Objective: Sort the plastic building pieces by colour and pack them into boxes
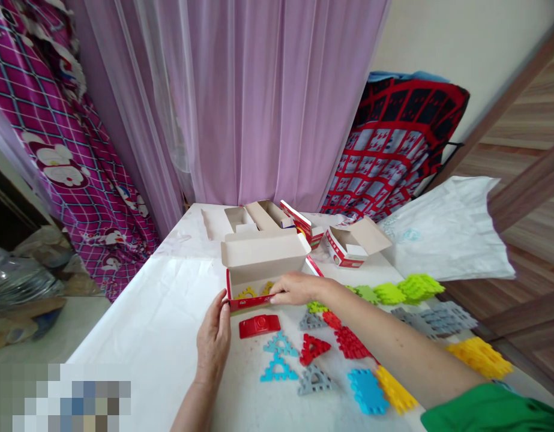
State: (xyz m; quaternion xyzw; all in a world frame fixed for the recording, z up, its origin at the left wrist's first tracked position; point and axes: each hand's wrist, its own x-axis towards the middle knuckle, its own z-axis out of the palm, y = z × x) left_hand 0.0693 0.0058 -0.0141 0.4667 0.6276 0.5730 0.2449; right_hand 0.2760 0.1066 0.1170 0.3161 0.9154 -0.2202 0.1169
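A small red-and-white cardboard box (263, 258) stands open on the white table (159, 312), with yellow toy pieces (248, 293) inside. My left hand (215, 336) rests against the box's front left corner. My right hand (297, 288) reaches into the box's right side, fingers bent over its front edge near a yellow piece; I cannot tell whether it grips one. A red flat plastic piece (260, 326) lies just in front of the box.
Triangular and square interlocking pieces in blue (368, 391), red (313, 348), grey (313, 379), yellow (480, 356) and green (416, 287) lie to the right. Other open boxes (355, 243) stand behind. A white bag (448, 231) sits far right. Curtains hang behind the table.
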